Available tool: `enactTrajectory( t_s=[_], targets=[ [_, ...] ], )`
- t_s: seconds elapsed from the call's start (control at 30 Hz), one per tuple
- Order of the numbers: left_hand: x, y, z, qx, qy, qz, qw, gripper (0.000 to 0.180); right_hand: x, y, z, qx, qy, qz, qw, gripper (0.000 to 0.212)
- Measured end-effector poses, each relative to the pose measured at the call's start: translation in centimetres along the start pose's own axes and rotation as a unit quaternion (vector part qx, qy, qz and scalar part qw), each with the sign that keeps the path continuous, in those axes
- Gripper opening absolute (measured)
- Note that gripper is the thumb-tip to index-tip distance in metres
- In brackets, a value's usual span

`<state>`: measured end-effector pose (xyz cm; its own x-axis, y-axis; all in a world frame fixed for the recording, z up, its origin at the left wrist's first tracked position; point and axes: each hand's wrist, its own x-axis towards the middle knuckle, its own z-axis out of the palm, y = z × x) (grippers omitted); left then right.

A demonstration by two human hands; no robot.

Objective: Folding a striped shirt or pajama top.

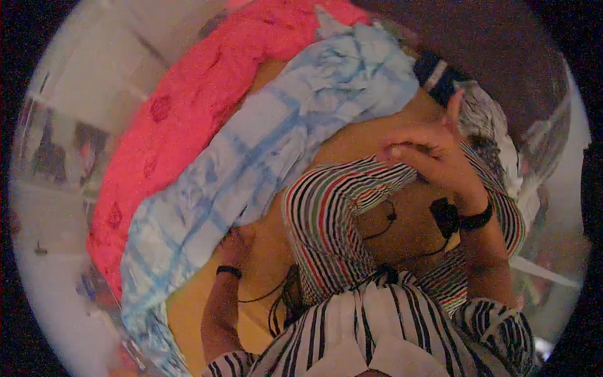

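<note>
A long blue-and-white checked cloth (251, 138) lies rumpled across a tan surface (370, 138), running from lower left to upper right. At its near edge my left hand (236, 246) has its fingers closed on the hem; the fingertips are dark and partly hidden. My right hand (433, 157) is raised over a cloth with thin multicoloured stripes (323, 213), its thumb stretched up and its fingers pointing left, slightly bent. It appears to hold nothing. The striped cloth bends in an arch close to my body.
A bright pink cloth (163, 119) with darker spots lies along the far side. A small black device (445, 217) with a thin cable is beside my right wrist. Dark blue (433, 75) and whitish bunched cloth (483, 116) lie at far right.
</note>
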<state>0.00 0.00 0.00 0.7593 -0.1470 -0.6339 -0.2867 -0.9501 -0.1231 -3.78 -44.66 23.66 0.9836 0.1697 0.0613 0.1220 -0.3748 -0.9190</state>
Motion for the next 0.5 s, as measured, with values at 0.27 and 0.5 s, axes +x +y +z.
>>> enactTrajectory(
  t_s=[0.27,0.5],
  targets=[
    [12.6,5.9,-5.8,-0.185,0.059,0.115,0.974,0.063,-7.0,5.4,-6.6,-0.052,0.088,-0.042,0.994,0.020],
    [20.9,10.5,-11.1,-0.230,-0.040,0.072,0.970,0.074,-17.1,9.6,-9.2,-0.038,0.431,0.112,0.895,0.022]
  ],
)
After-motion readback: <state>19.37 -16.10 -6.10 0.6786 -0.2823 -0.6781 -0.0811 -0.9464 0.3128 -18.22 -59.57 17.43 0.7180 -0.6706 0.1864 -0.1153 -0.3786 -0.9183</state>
